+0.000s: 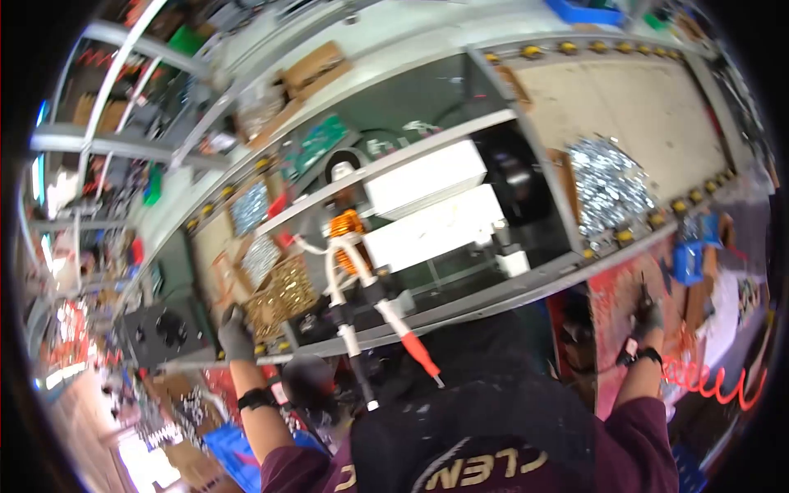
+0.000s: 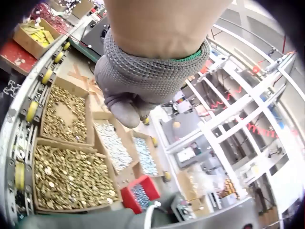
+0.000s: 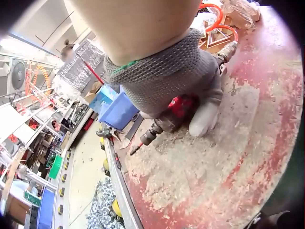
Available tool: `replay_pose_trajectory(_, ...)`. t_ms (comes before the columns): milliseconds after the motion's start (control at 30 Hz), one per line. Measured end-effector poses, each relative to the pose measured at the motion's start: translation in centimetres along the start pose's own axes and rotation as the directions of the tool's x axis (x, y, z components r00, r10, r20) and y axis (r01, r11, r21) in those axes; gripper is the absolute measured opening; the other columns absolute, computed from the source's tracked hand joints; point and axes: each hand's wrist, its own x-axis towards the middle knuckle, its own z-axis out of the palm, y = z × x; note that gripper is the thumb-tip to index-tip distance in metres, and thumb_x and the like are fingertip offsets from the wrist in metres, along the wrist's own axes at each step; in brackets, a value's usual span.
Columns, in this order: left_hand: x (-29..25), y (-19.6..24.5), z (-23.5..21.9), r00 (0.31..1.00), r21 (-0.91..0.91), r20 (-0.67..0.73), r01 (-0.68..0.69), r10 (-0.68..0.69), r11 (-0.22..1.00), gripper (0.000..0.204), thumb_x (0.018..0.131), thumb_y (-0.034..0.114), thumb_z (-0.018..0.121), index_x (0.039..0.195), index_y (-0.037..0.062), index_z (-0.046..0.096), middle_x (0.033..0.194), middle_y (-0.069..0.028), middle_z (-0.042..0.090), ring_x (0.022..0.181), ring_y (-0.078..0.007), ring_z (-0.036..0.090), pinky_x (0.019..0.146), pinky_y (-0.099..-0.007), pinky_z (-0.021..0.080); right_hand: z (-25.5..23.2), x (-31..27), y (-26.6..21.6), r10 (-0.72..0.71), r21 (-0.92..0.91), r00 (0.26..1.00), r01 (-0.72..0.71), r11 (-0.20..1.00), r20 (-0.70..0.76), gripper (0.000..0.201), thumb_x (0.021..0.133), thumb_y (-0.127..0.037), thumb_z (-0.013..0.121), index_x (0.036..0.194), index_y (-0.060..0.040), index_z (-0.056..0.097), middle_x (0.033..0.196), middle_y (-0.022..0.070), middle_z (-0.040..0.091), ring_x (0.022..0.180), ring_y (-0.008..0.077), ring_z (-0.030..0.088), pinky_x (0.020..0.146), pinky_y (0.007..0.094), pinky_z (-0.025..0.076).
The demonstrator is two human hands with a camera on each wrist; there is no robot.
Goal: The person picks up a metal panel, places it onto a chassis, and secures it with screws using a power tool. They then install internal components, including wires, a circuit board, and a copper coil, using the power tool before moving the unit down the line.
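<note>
In the right wrist view the gloved right hand (image 3: pixel 167 83) grips a red and dark air screwdriver (image 3: pixel 164 121) lying over the worn red tabletop (image 3: pixel 205 176), its bit pointing lower left. The head view has that right hand (image 1: pixel 648 316) at the right side. The gloved left hand (image 1: pixel 237 335) is beside the boxes of brass-coloured parts (image 1: pixel 288 292). In the left wrist view the left hand (image 2: pixel 143 81) hangs above boxes of brass parts (image 2: pixel 71 179) and silver screws (image 2: pixel 113 143); its fingers point down, and whether they hold anything is hidden.
A grey metal case with white blocks (image 1: pixel 431 226), an orange coil (image 1: pixel 347 238) and thick white cables (image 1: pixel 394 320) stands between the hands. A pile of silver screws (image 1: pixel 608 185) lies on the right. Blue bins (image 3: pixel 119 107) stand beside the red table, and a red coiled hose (image 1: pixel 715 382) trails nearby.
</note>
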Motion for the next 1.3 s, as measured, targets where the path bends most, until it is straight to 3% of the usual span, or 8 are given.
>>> replay_pose_trajectory(200,-2.9,8.1,6.5,0.920,-0.478,0.390,0.178,0.026,0.860,0.024,0.091,0.018,0.054,0.110,0.0027,0.051,0.078,0.0010,0.045,0.058,-0.0053,0.037,0.044,-0.0167,0.030,8.3,-5.1,2.7,-0.426,-0.033,0.677,0.511,0.859,-0.600,0.034,0.085,-0.029,0.062,0.110,-0.0101,0.050,0.084,0.0050,0.055,0.066,0.0154,0.049,0.056,0.0287,0.044)
replay_pose_trajectory(333,-4.9,10.5,10.0,0.850,-0.453,0.527,0.287,-0.007,0.844,0.026,0.090,0.019,0.054,0.110,0.0025,0.049,0.078,-0.0003,0.044,0.055,-0.0051,0.035,0.040,-0.0160,0.026,18.1,-17.4,0.5,-0.879,-0.457,0.336,0.758,0.466,-0.339,0.044,0.084,-0.019,0.061,0.123,-0.0088,0.043,0.072,0.0033,0.048,0.053,0.0119,0.043,0.045,0.0247,0.038)
replay_pose_trajectory(467,-6.3,12.0,12.9,0.731,-0.388,0.677,0.254,0.087,0.886,0.031,0.087,0.020,0.059,0.109,0.0009,0.050,0.077,-0.0001,0.045,0.054,-0.0048,0.035,0.040,-0.0165,0.025,30.9,-34.5,-3.9,-0.898,-0.261,0.425,0.859,0.440,-0.116,0.055,0.086,-0.016,0.056,0.136,-0.0074,0.033,0.086,0.0039,0.052,0.055,0.0041,0.042,0.043,0.0183,0.032)
replay_pose_trajectory(600,-8.8,12.3,13.7,0.644,-0.329,0.754,0.197,0.131,0.924,0.033,0.084,0.022,0.063,0.105,-0.0011,0.052,0.076,-0.0005,0.048,0.053,-0.0059,0.038,0.040,-0.0176,0.027,40.6,-42.6,-5.4,-0.988,-0.144,-0.150,0.977,-0.155,0.044,0.056,0.089,-0.010,0.053,0.137,-0.0066,0.027,0.121,0.0175,0.053,0.083,0.0145,0.057,0.070,0.0267,0.047)
replay_pose_trajectory(867,-11.3,11.1,13.3,0.393,-0.164,0.919,0.353,0.014,0.921,0.045,0.086,0.042,0.059,0.101,0.0004,0.054,0.073,-0.0002,0.047,0.048,-0.0036,0.034,0.037,-0.0181,0.026,55.2,-52.3,-2.1,-0.906,0.667,-0.153,0.726,0.169,0.395,0.063,0.079,-0.032,0.065,0.120,0.0079,0.037,0.092,0.0083,0.037,0.082,0.0172,0.034,0.065,0.0299,0.038)
replay_pose_trajectory(933,-11.3,11.0,12.7,0.351,-0.236,0.930,0.349,0.107,0.907,0.044,0.087,0.043,0.058,0.098,0.0009,0.053,0.072,0.0009,0.045,0.048,-0.0035,0.033,0.036,-0.0183,0.026,55.7,-54.1,-2.5,-0.584,0.586,-0.169,0.468,0.661,0.794,0.061,0.077,-0.036,0.067,0.117,0.0022,0.040,0.094,0.0075,0.037,0.087,0.0188,0.034,0.078,0.0335,0.033)
replay_pose_trajectory(1000,-11.6,11.2,12.7,0.360,-0.259,0.925,0.368,0.120,0.893,0.045,0.088,0.046,0.055,0.095,0.0016,0.053,0.069,0.0018,0.043,0.046,-0.0032,0.031,0.036,-0.0183,0.026,58.9,-53.0,-2.2,-0.560,0.741,-0.508,0.580,0.340,0.654,0.052,0.076,-0.040,0.069,0.110,-0.0052,0.051,0.097,0.0072,0.039,0.092,0.0207,0.039,0.077,0.0355,0.042)
replay_pose_trajectory(1300,-12.5,10.9,14.0,0.398,-0.189,0.917,0.400,0.016,0.897,0.059,0.089,0.056,0.047,0.093,-0.0020,0.057,0.055,0.0027,0.037,0.041,-0.0041,0.027,0.035,-0.0190,0.023,59.7,-52.0,1.6,-0.571,0.675,-0.395,0.588,0.445,0.720,0.035,0.081,-0.014,0.065,0.111,-0.0106,0.046,0.090,0.0057,0.044,0.080,0.0207,0.047,0.054,0.0316,0.048)
